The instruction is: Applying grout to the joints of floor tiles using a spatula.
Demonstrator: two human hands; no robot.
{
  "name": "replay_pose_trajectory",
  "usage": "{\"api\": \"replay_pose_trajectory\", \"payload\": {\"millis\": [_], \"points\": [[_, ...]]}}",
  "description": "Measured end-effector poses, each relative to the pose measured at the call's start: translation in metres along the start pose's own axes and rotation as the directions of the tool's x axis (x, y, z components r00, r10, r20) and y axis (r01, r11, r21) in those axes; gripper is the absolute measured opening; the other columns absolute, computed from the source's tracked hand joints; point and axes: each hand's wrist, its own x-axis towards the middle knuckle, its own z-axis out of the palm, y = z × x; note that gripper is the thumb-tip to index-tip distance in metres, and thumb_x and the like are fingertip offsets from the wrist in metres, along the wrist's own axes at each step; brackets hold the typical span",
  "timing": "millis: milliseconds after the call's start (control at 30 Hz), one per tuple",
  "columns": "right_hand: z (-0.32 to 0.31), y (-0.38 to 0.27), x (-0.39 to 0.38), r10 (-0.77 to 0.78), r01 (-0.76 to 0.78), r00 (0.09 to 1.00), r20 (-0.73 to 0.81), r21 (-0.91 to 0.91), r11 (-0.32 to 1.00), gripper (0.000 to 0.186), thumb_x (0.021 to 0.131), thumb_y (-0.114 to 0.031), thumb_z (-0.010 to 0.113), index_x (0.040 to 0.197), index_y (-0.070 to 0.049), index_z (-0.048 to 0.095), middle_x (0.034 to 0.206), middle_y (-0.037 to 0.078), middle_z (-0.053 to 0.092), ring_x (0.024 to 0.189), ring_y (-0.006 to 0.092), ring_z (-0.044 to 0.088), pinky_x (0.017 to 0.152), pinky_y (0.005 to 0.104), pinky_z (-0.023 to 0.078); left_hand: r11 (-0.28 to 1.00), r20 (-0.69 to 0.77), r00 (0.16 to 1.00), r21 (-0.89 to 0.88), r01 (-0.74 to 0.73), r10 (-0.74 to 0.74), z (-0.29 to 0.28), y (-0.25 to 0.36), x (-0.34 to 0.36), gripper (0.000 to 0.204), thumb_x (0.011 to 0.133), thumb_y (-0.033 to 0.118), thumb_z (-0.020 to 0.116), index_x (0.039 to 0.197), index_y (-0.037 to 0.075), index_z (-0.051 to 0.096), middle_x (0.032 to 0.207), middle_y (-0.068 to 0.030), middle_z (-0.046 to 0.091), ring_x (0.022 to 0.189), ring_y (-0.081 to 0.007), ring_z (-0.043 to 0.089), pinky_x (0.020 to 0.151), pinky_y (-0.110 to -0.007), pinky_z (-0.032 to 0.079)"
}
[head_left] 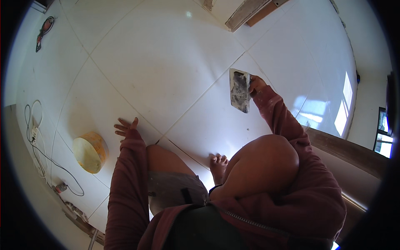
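Observation:
My right hand (257,84) grips a grout float (240,91) by its back, at the far right of my knees. The float is tipped up on edge, and its pale rectangular face carries dark grey smears. Whether its lower edge touches the floor, I cannot tell. My left hand (126,127) is open, fingers spread, over the white tiled floor (166,75) and holds nothing. Left of and nearer than that hand, a round yellowish tub (90,152) leans toward me, its inside coated pale. Thin joints run between the tiles, one of them dark beside my left knee.
Cables and a white power strip (35,134) lie along the left wall, near a power tool (61,187). A red and black tool (45,31) rests far left. Wooden boards (250,14) lie at the far side. A dark wooden beam (346,150) runs at my right.

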Motion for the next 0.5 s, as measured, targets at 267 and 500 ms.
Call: {"api": "replay_pose_trajectory", "payload": {"millis": [267, 500], "points": [[0.002, 0.015, -0.051, 0.077, -0.114, 0.993, 0.085, 0.703, 0.701, 0.043, 0.05, -0.004, 0.039, 0.089, 0.004, 0.054, 0.082, 0.016, 0.058, 0.066, 0.0282, 0.058, 0.061, 0.0364, 0.051, -0.466, 0.452, 0.218, 0.559, 0.686, 0.865, -0.046, -0.209, 0.03, 0.099, 0.069, 0.057, 0.051, 0.13, 0.01, -0.011, 0.136, -0.013, 0.004, 0.125, -0.0296, 0.011, 0.101, -0.041, 0.014], [0.039, -0.01, -0.063, 0.074, -0.231, 0.964, 0.254, 0.67, 0.706, 0.052, 0.049, -0.009, 0.042, 0.099, 0.001, 0.051, 0.083, 0.017, 0.058, 0.067, 0.0284, 0.058, 0.06, 0.0363, 0.051, -0.682, 0.505, 0.461, 0.489, 0.544, 0.73, 0.119, -0.173, 0.031, 0.058, 0.074, 0.038, 0.056, 0.118, 0.007, 0.033, 0.121, -0.0111, 0.036, 0.114, -0.0276, 0.032, 0.084, -0.045, 0.037]]}}
